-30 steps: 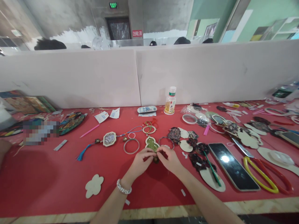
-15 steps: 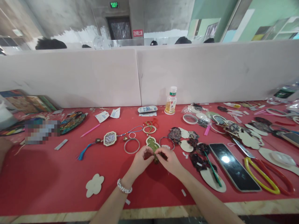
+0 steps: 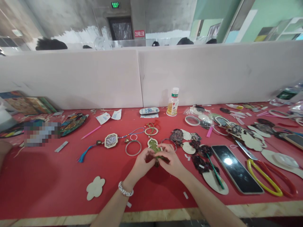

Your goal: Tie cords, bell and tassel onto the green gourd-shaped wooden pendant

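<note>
A green gourd-shaped pendant (image 3: pixel 153 143) with a pale rim lies at the middle of the table, its lower part hidden by my fingers. My left hand (image 3: pixel 144 163) is closed, thumb and fingers pinching at the pendant's lower left side; a white beaded bracelet (image 3: pixel 125 189) circles that wrist. From the right, my right hand (image 3: pixel 172 161) is also closed, with curled fingers over the pendant's lower right. A metal ring (image 3: pixel 133 154) and an octagonal pendant (image 3: pixel 111 141) with a blue tassel (image 3: pixel 83 155) lie left of my hands. Beyond the green pendant are beaded cords (image 3: pixel 151 130).
Dark patterned scraps (image 3: pixel 177 136), a phone (image 3: pixel 237 169) and scissors (image 3: pixel 245 150) crowd the right side. A pale flower-shaped piece (image 3: pixel 96 188) lies front left. A small bottle (image 3: pixel 172 104) stands before the white partition (image 3: pixel 71 78). Another person's arm (image 3: pixel 2 151) shows at the left edge.
My right fingers have lifted and shifted slightly across the pendant, with the index finger now farther up it. My left hand stays almost in place.
</note>
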`<state>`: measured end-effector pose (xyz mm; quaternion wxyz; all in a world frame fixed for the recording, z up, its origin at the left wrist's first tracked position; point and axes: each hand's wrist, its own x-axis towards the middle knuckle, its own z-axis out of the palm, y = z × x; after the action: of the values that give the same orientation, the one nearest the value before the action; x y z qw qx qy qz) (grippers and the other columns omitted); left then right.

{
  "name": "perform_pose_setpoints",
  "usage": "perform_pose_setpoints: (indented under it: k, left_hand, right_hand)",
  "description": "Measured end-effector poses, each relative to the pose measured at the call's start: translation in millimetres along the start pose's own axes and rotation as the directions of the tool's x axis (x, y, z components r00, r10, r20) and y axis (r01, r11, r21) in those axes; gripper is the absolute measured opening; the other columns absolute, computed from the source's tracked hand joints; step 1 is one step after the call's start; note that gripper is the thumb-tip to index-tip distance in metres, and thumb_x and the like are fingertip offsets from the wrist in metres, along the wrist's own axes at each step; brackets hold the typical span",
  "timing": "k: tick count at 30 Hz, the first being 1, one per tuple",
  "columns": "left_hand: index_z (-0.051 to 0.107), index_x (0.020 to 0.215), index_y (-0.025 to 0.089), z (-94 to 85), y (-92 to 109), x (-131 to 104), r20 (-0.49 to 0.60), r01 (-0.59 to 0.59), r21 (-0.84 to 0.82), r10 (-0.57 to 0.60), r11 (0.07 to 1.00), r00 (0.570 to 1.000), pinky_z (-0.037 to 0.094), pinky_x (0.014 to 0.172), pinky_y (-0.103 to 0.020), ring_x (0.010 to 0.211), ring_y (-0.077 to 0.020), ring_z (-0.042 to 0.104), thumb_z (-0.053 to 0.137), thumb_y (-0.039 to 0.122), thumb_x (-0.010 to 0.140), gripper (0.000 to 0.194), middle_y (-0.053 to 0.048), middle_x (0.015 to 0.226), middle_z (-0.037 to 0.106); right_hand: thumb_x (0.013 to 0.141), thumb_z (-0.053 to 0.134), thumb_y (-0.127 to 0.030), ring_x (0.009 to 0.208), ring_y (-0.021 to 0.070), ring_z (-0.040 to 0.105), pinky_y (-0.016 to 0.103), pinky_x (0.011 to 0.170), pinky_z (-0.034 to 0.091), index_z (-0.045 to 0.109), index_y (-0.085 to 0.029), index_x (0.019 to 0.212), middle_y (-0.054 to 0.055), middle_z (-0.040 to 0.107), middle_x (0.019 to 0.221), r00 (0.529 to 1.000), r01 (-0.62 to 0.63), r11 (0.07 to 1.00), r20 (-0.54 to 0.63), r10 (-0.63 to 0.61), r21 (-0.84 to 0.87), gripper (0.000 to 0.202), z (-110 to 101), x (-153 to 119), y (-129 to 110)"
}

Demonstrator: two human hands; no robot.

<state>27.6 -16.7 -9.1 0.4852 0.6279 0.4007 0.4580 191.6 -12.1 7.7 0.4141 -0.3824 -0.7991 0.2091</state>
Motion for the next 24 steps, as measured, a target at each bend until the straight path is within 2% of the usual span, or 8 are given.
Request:
perform_pose_setpoints:
  k: [4,8,11,14,17,21,24]
  left_hand:
    - [0.049,0.09,0.017,-0.2,3.3,0.0,-0.015,-0.025,0.054,0.025,0.998,1.0,0.046,0.073,-0.028,0.08,-0.0142,0.055,0.053,0.01,0.07,0.021,-0.003,0.083,0.056]
    - [0.048,0.092,0.017,0.1,2.0,0.5,0.009,-0.005,0.032,0.005,0.999,1.0,0.047,0.07,-0.028,0.077,-0.0138,0.056,0.053,0.012,0.072,0.021,-0.003,0.081,0.057]
    - [0.048,0.091,0.017,-0.3,-1.7,1.3,-0.027,0.021,0.002,-0.021,1.0,0.999,0.047,0.071,-0.027,0.077,-0.0129,0.056,0.053,0.012,0.071,0.021,-0.002,0.08,0.056]
    - [0.048,0.091,0.017,-1.5,-5.1,2.1,-0.065,0.037,-0.011,-0.038,0.999,0.997,0.047,0.071,-0.027,0.076,-0.0121,0.055,0.053,0.012,0.071,0.021,-0.001,0.081,0.055]
    - [0.05,0.092,0.017,-3.0,-6.1,2.5,-0.057,0.035,0.012,-0.034,0.999,0.998,0.047,0.07,-0.027,0.076,-0.0123,0.055,0.052,0.011,0.07,0.023,-0.002,0.08,0.055]
    - [0.056,0.082,0.015,-3.6,-3.8,2.5,-0.031,-0.01,0.104,0.013,0.994,0.999,0.046,0.068,-0.026,0.074,-0.0129,0.054,0.05,0.007,0.067,0.018,-0.002,0.079,0.054]
    - [0.053,0.076,0.016,-3.4,-2.9,2.8,-0.06,0.007,0.109,0.0,0.994,0.998,0.046,0.066,-0.026,0.072,-0.0127,0.054,0.05,0.009,0.067,0.012,-0.001,0.076,0.054]
  right_hand:
    - [0.067,0.054,-0.009,0.099,0.0218,0.044,0.038,0.083,0.038,0.062,-0.024,0.078,0.005,0.049,0.105,1.0,-0.009,1.0,0.008,0.008,0.006,0.021,-0.4,0.1,-1.9]
    - [0.067,0.053,-0.009,0.096,0.021,0.047,0.038,0.083,0.038,0.059,-0.022,0.074,0.006,0.051,0.099,1.0,-0.022,0.999,-0.016,0.023,0.027,0.016,-1.6,1.0,-5.1]
    - [0.069,0.052,-0.01,0.093,0.0205,0.048,0.036,0.082,0.04,0.057,-0.022,0.074,0.006,0.052,0.095,0.999,-0.021,0.999,-0.034,0.022,0.032,0.014,-2.1,2.0,-5.0]
    - [0.072,0.05,-0.011,0.086,0.0187,0.052,0.033,0.078,0.042,0.055,-0.021,0.075,0.005,0.055,0.087,0.999,-0.031,0.998,-0.022,0.033,0.063,0.012,-0.7,1.7,-2.0]
    - [0.076,0.047,-0.013,0.074,0.0165,0.053,0.029,0.069,0.043,0.054,-0.02,0.077,0.003,0.056,0.076,0.997,-0.075,0.995,0.015,0.074,0.069,0.01,2.1,0.1,1.2]
    - [0.078,0.046,-0.015,0.069,0.0154,0.053,0.027,0.064,0.042,0.053,-0.02,0.077,0.003,0.056,0.074,0.994,-0.1,0.994,0.046,0.098,0.044,0.008,4.0,-1.5,1.5]
    - [0.077,0.046,-0.014,0.07,0.0152,0.053,0.026,0.065,0.042,0.053,-0.02,0.079,0.003,0.057,0.074,0.994,-0.099,0.994,0.048,0.097,0.045,0.009,3.5,-1.4,0.4]
